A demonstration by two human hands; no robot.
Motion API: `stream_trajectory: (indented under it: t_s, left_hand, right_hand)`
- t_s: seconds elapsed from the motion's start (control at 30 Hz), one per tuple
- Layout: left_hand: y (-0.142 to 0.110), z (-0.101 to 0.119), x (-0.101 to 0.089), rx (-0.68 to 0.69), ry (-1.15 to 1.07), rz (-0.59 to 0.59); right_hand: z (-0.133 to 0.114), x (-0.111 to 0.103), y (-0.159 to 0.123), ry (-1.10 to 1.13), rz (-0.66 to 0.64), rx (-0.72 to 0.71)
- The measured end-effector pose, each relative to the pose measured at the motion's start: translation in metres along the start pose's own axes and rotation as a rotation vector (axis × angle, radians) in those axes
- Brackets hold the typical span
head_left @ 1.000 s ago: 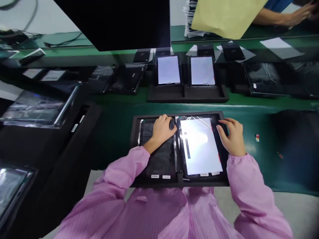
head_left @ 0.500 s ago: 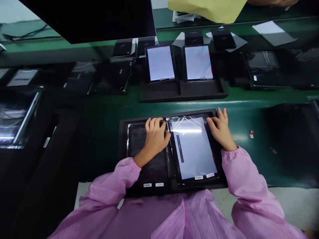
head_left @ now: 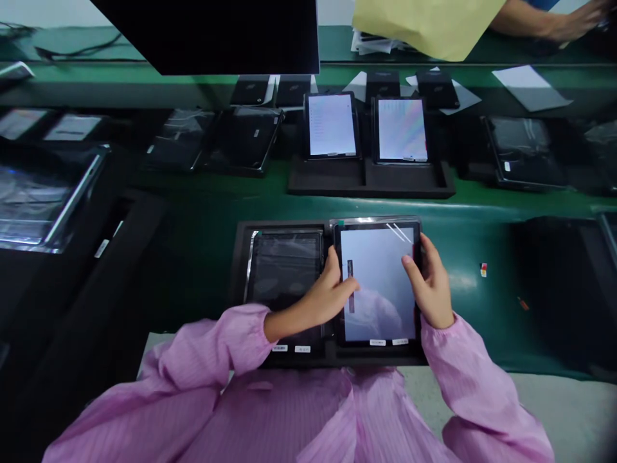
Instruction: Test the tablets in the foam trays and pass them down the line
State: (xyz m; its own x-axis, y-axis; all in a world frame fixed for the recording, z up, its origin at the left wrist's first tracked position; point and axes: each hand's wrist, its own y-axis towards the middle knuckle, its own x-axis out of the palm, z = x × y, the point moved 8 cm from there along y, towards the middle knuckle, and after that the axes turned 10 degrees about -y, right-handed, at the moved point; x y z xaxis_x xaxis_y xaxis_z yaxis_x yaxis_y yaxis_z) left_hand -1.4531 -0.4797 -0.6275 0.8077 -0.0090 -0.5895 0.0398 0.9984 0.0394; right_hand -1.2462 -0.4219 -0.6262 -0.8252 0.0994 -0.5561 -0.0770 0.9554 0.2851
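A lit tablet (head_left: 378, 257) with a pale screen and a dark pop-up strip is between my two hands, over the right half of a black tray (head_left: 240, 270). My left hand (head_left: 330, 292) grips its left edge, with the thumb over the screen. Around the right edge my right hand (head_left: 434, 289) is closed, its thumb on the glass and its other fingers partly hidden. In the tray's left half lies a second tablet (head_left: 286, 270), its screen dark; my left forearm crosses its lower part.
Two lit tablets, one left (head_left: 331, 125) and one right (head_left: 401, 128), lean in another black tray (head_left: 371, 191) behind. A monitor (head_left: 216, 38) overhangs the back. Wrapped tablets (head_left: 245, 138) lie around. A small red-and-white piece (head_left: 483, 270) sits right. Another person's hand (head_left: 578, 22) shows far right.
My left hand has moved right from above the dark tablet onto the lit tablet's left edge. My right hand has closed around the right edge. The lit tablet now sits straighter.
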Motion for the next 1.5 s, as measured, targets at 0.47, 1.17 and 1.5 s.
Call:
stream_trajectory:
  t_s: [0.47, 1.17, 1.5]
  left_hand:
    - [0.036, 0.004, -0.084, 0.092, 0.154, 0.194]
    - [-0.039, -0.029, -0.066, 0.330, 0.567, 0.116]
    - [-0.084, -0.059, -0.127, 0.389, 0.695, 0.321]
  right_hand:
    - [0.005, -0.017, 0.069, -0.556, 0.162, -0.121]
    - [-0.063, 0.006, -0.012, -0.653, 0.034, -0.537]
    - [-0.029, -0.022, -0.022, -0.672, 0.209, -0.418]
